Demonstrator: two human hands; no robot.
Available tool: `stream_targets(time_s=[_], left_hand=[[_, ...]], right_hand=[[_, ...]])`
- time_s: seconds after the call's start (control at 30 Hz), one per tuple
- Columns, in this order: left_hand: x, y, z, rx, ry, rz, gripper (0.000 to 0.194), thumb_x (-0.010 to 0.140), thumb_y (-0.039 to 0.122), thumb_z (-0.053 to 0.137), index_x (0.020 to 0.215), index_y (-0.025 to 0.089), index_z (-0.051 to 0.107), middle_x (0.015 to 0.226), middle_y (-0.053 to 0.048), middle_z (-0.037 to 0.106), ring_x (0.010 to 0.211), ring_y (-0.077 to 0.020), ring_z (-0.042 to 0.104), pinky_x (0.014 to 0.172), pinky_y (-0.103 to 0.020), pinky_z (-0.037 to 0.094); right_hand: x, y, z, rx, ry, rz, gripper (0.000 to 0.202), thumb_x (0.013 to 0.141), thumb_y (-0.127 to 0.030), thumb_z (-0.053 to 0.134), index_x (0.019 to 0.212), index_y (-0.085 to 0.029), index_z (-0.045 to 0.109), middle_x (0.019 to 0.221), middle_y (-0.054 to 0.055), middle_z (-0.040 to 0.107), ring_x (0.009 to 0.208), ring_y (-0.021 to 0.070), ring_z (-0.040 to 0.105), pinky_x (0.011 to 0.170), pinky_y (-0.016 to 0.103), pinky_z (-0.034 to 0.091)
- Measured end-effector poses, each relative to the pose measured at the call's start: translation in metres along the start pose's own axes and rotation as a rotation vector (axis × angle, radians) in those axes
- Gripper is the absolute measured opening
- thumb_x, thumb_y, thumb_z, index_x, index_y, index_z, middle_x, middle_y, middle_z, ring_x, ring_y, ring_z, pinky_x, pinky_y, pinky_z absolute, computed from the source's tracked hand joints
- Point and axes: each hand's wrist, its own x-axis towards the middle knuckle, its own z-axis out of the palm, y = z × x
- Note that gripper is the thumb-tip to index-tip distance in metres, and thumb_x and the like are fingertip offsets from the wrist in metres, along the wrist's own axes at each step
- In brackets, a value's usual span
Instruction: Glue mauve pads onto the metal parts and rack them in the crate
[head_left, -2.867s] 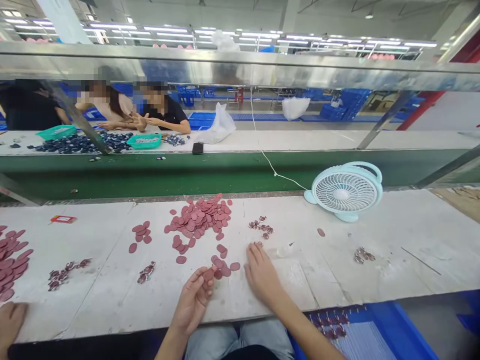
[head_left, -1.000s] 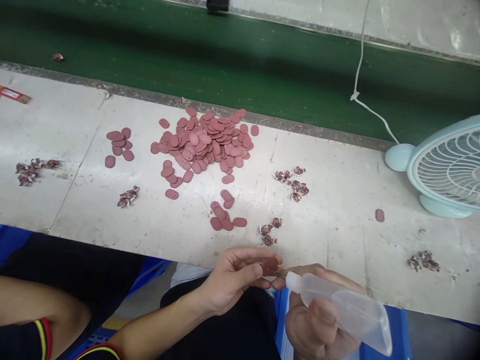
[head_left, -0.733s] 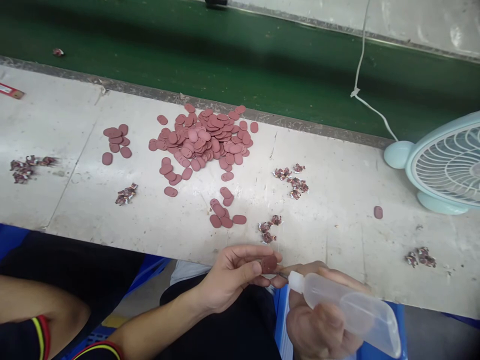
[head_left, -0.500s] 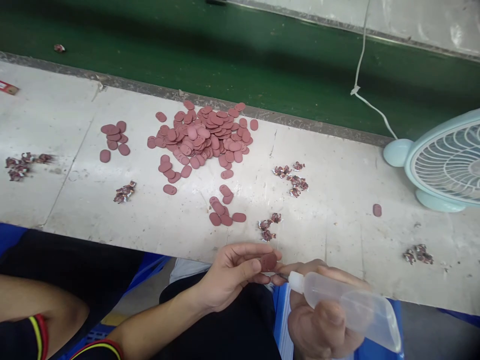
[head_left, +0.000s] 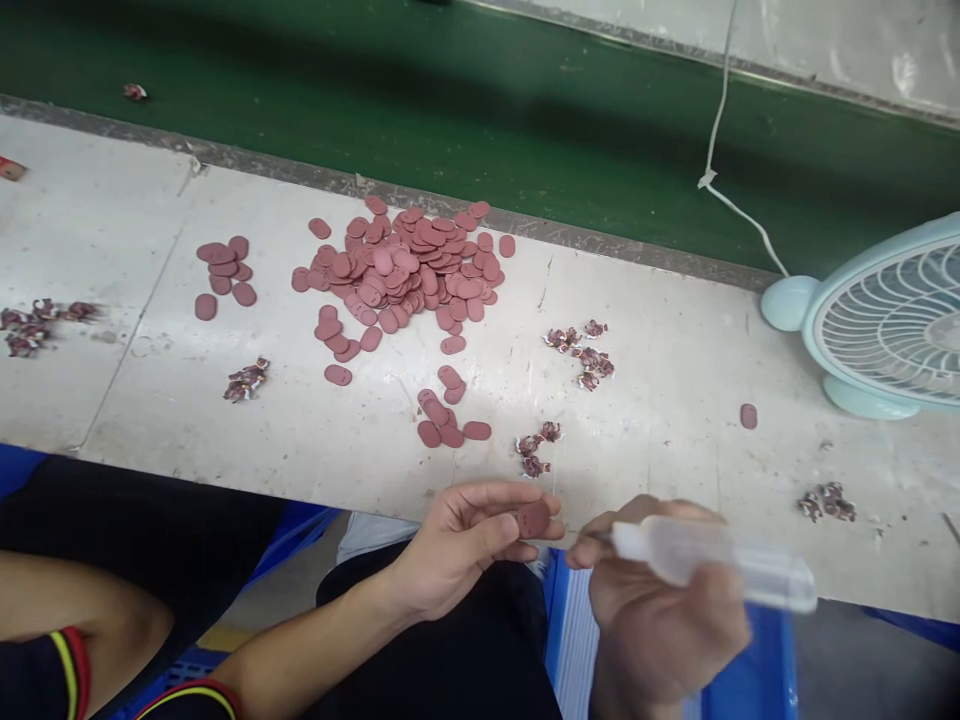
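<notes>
Between the thumb and fingers of my left hand (head_left: 457,550) is a reddish-brown oval disc (head_left: 533,519), held just over the table's near edge. My right hand (head_left: 660,610) is wrapped round a translucent squeeze bottle (head_left: 694,552) with a white cap and a thin tip pointing left; the bottle is blurred by motion. A gap separates the tip from the disc. Beyond my hands, small brown figures with white edges (head_left: 534,450) lie on the table, beside a small group of oval discs (head_left: 450,420).
A large heap of oval discs (head_left: 412,265) covers the table's (head_left: 645,400) middle. More figures (head_left: 585,355) lie to its right. A pale blue fan (head_left: 892,320) stands at the right, its white cord (head_left: 750,215) crossing the green belt (head_left: 525,120). Another person's arm (head_left: 82,610) shows at lower left.
My right hand has drawn the bottle back to the right, away from the disc, and turned it more level. My left hand stays nearly in place with the disc.
</notes>
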Motion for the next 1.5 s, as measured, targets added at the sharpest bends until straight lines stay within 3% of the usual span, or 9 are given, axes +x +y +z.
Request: stream_targets(time_s=[0.17, 0.33, 0.4, 0.53, 0.6, 0.73, 0.9, 1.13, 1.5], left_hand=[[-0.001, 0.006, -0.004, 0.016, 0.012, 0.007, 0.026, 0.086, 0.023, 0.071, 0.112, 0.018, 0.074, 0.114, -0.012, 0.075, 0.105, -0.0246, 0.072, 0.078, -0.025, 0.058], [-0.003, 0.012, -0.01, 0.025, 0.08, 0.013, 0.023, 0.086, 0.023, 0.071, 0.108, 0.018, 0.075, 0.115, -0.011, 0.075, 0.103, -0.0229, 0.072, 0.079, -0.023, 0.057], [-0.004, 0.015, -0.014, 0.031, 0.099, 0.029, 0.023, 0.087, 0.023, 0.07, 0.109, 0.019, 0.074, 0.117, -0.011, 0.075, 0.102, -0.022, 0.072, 0.079, -0.023, 0.057], [-0.006, 0.018, -0.019, 0.059, 0.134, 0.037, 0.023, 0.088, 0.023, 0.069, 0.11, 0.018, 0.074, 0.118, -0.011, 0.074, 0.102, -0.0212, 0.072, 0.079, -0.022, 0.057], [-0.007, 0.019, -0.02, 0.062, 0.144, 0.037, 0.024, 0.087, 0.022, 0.069, 0.11, 0.018, 0.074, 0.118, -0.011, 0.074, 0.102, -0.0208, 0.072, 0.078, -0.022, 0.057], [-0.007, 0.019, -0.019, 0.057, 0.136, 0.037, 0.025, 0.086, 0.023, 0.071, 0.11, 0.017, 0.074, 0.117, -0.011, 0.074, 0.101, -0.0209, 0.073, 0.078, -0.021, 0.057], [-0.006, 0.016, -0.015, 0.071, 0.113, 0.028, 0.024, 0.086, 0.023, 0.071, 0.109, 0.017, 0.074, 0.116, -0.011, 0.075, 0.101, -0.0217, 0.073, 0.079, -0.022, 0.057], [-0.002, 0.011, -0.009, 0.185, 0.123, 0.084, 0.024, 0.082, 0.022, 0.075, 0.106, 0.018, 0.075, 0.111, -0.01, 0.077, 0.102, -0.0223, 0.071, 0.083, -0.029, 0.057], [0.0, 0.008, -0.004, 0.189, 0.104, 0.119, 0.018, 0.078, 0.018, 0.079, 0.096, 0.017, 0.075, 0.109, -0.008, 0.077, 0.094, -0.0192, 0.073, 0.084, -0.03, 0.058]], right_hand=[[0.067, 0.005, -0.075, 1.557, -0.022, 1.043, 0.034, 0.072, -0.008, 0.069, 0.099, -0.028, 0.067, 0.063, -0.009, 0.05, 0.053, 0.005, 0.055, 0.043, 0.01, 0.044], [0.084, 0.018, -0.104, 1.788, -0.084, 1.077, 0.049, 0.071, 0.006, 0.064, 0.103, -0.031, 0.066, 0.059, -0.012, 0.046, 0.046, 0.0016, 0.051, 0.034, 0.006, 0.032], [0.067, 0.016, -0.092, 1.555, -0.182, 0.843, 0.039, 0.078, -0.003, 0.065, 0.109, -0.028, 0.066, 0.06, -0.01, 0.046, 0.043, 0.0024, 0.049, 0.032, 0.006, 0.032], [0.04, 0.018, -0.052, -0.003, -0.269, -0.014, 0.024, 0.088, -0.016, 0.061, 0.108, -0.025, 0.069, 0.082, -0.001, 0.061, 0.058, 0.0076, 0.059, 0.043, 0.015, 0.05], [0.044, 0.025, -0.036, -0.583, -0.309, -0.207, 0.027, 0.084, -0.018, 0.069, 0.109, -0.028, 0.071, 0.102, 0.005, 0.065, 0.083, 0.0162, 0.065, 0.063, 0.028, 0.06], [0.076, 0.039, -0.023, -1.206, -0.565, -0.446, 0.029, 0.093, -0.027, 0.057, 0.12, -0.027, 0.068, 0.107, 0.009, 0.065, 0.099, 0.0234, 0.063, 0.084, 0.044, 0.057], [0.079, 0.032, -0.023, -1.183, -0.45, -0.428, 0.023, 0.093, -0.026, 0.056, 0.11, -0.023, 0.07, 0.102, 0.008, 0.07, 0.088, 0.0206, 0.067, 0.08, 0.039, 0.058], [0.004, 0.013, -0.006, -0.447, -0.346, 0.186, 0.014, 0.085, -0.029, 0.068, 0.097, -0.026, 0.072, 0.076, -0.001, 0.072, 0.054, 0.0139, 0.063, 0.051, 0.028, 0.056], [-0.006, 0.011, 0.005, -0.509, -0.328, 0.165, 0.013, 0.084, -0.025, 0.069, 0.097, -0.025, 0.072, 0.077, -0.001, 0.071, 0.059, 0.0116, 0.065, 0.055, 0.023, 0.057]])
